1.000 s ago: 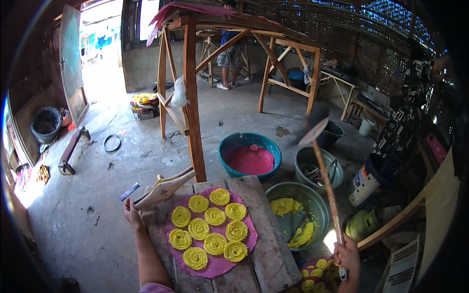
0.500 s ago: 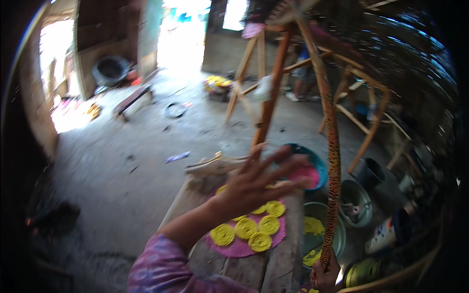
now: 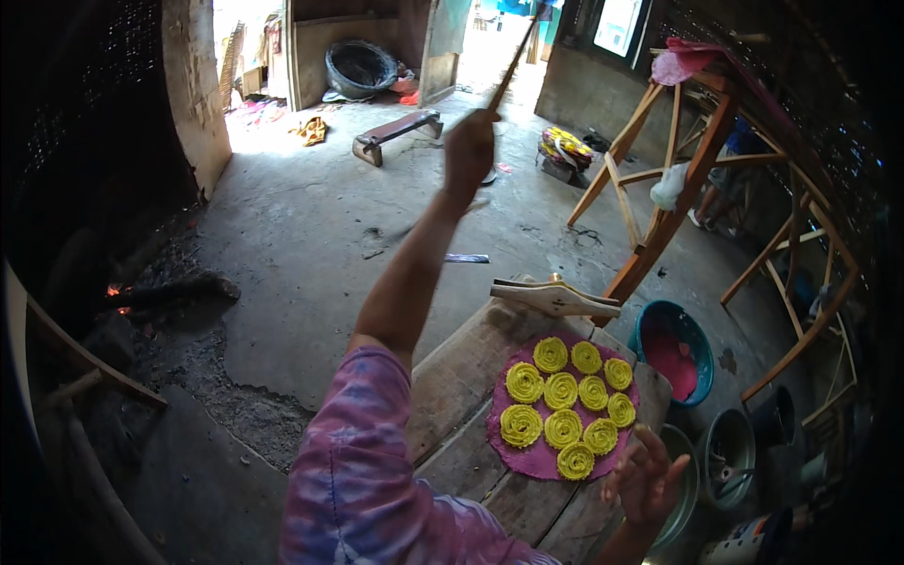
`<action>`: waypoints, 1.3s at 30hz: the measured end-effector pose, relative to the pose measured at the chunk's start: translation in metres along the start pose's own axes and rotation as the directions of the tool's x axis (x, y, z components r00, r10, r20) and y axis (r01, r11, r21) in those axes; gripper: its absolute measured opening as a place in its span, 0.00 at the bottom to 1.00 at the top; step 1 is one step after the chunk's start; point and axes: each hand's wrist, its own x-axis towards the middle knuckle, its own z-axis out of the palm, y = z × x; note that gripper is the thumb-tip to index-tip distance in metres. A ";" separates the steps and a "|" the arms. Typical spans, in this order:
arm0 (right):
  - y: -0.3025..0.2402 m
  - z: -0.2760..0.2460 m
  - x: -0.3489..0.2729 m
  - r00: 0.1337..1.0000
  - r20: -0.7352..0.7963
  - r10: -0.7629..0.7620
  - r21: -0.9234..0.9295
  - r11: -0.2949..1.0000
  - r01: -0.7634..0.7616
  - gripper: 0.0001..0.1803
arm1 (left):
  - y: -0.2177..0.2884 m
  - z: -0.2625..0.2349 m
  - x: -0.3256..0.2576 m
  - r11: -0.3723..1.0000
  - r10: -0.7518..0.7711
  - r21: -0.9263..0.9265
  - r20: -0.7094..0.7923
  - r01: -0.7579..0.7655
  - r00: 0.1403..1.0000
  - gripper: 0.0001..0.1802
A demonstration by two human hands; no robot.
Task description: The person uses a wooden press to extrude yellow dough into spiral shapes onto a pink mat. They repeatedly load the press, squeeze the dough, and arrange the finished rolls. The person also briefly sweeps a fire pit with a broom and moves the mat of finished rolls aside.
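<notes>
The left hand [image 3: 469, 143] is raised far out in front of the person, and its grip is closed around a long thin wooden stick [image 3: 513, 62]. The stick goes up and to the right from this grip, toward the bright doorway at the top of the view. Below the grip, the bare forearm comes down to a sleeve of purple and pink tie-dye cloth [image 3: 367, 480].

The right hand [image 3: 645, 476] is low and to the right, far apart from the left one. Its grip is wide, the fingers are spread and it holds nothing. Just to the left of this grip, very near the fingertips, lies a round purple cloth mat [image 3: 541, 457] on the old wooden plank bench [image 3: 461, 377]. On the mat there are nine yellow spiral-shaped dough coils [image 3: 562, 390], close to each other. I cannot tell if the fingertips touch the mat edge.

Beyond the mat, further from the right grip, a pale wooden press tool [image 3: 554, 298] lies on the end of the bench. To the right of it and above the right grip stands a round blue plastic basin with pink contents [image 3: 673, 348] on the concrete floor [image 3: 311, 254]. Just right of the right grip stand dark metal pots [image 3: 727, 457]. Far left of both grips, small embers glow in a dark fire place [image 3: 118, 292].
</notes>
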 end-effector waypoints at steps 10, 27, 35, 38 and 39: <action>-0.012 -0.029 -0.064 0.803 -0.584 -0.120 -0.233 0.972 -0.024 0.36 | -0.039 -0.181 -0.055 0.605 -0.773 -0.130 -0.335 0.786 0.539 0.20; -0.024 -0.072 -0.042 0.893 -0.402 -0.203 -0.466 0.885 -0.009 0.35 | -0.034 -0.399 0.042 0.749 -0.318 0.581 -0.107 0.319 0.942 0.22; -0.035 -0.056 -0.052 0.966 -0.229 -0.123 -0.362 0.932 0.033 0.40 | 0.089 -0.348 0.145 0.862 -0.434 0.221 -0.145 0.456 0.889 0.16; -0.032 -0.056 -0.054 0.964 -0.239 -0.113 -0.355 0.935 0.021 0.41 | 0.110 -0.358 0.136 0.812 -0.512 0.139 -0.296 0.567 0.807 0.21; -0.031 -0.057 -0.054 0.959 -0.258 -0.116 -0.368 0.930 0.013 0.41 | 0.112 -0.362 0.126 0.789 -0.538 0.121 -0.336 0.602 0.773 0.22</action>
